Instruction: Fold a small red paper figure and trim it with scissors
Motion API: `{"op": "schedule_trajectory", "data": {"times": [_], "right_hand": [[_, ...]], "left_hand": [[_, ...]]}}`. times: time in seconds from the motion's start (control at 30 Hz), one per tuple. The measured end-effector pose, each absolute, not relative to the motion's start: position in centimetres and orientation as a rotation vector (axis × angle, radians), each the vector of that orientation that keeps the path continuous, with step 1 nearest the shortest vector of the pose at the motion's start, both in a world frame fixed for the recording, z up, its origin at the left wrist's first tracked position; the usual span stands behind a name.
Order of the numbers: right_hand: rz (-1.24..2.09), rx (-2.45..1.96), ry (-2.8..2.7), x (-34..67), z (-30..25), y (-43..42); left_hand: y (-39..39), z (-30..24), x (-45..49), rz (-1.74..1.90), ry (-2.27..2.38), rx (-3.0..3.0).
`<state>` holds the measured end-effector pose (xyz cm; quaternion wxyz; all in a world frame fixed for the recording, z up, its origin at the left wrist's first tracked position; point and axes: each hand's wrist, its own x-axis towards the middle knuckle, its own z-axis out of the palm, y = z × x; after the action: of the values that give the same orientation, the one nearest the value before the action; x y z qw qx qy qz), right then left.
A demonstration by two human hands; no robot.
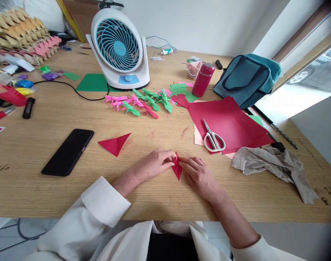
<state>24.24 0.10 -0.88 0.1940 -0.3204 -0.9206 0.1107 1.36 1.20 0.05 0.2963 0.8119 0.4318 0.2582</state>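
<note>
A small red piece of folded paper [177,171], kite-shaped with its point toward me, lies on the table between my hands. My left hand [158,161] pinches its upper left edge between thumb and fingers. On the other side, my right hand [198,174] has its fingers closed on the right edge. To the left rests a red paper triangle [116,144] with a crease down its middle. Beyond my hands lies a group of folded pink, green and red paper figures [143,101].
White-handled scissors [213,139] lie on red paper sheets [236,121] at right, near a crumpled cloth [265,161]. A black phone [69,152] is at left. Behind stand a white fan [119,50], a red flask [203,79] and a teal bag [247,79].
</note>
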Motion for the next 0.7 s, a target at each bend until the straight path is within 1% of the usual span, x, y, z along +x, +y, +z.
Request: {"op": "schedule_trajectory", "data": {"times": [0.13,0.43,0.7], "right_hand": [[0.318,-0.905,-2.588,24.2,-0.7,0.1],[0.371,-0.903,-2.577,24.2,-0.7,-0.1],[0.384,-0.910,-2.582,24.3,-0.7,-0.1]], "left_hand": [[1.1,0.0,1.6,0.675,1.216,2.097],[1.1,-0.3,2.0,0.754,1.220,2.285],[0.1,-0.6,2.0,0.755,1.149,2.487]]}}
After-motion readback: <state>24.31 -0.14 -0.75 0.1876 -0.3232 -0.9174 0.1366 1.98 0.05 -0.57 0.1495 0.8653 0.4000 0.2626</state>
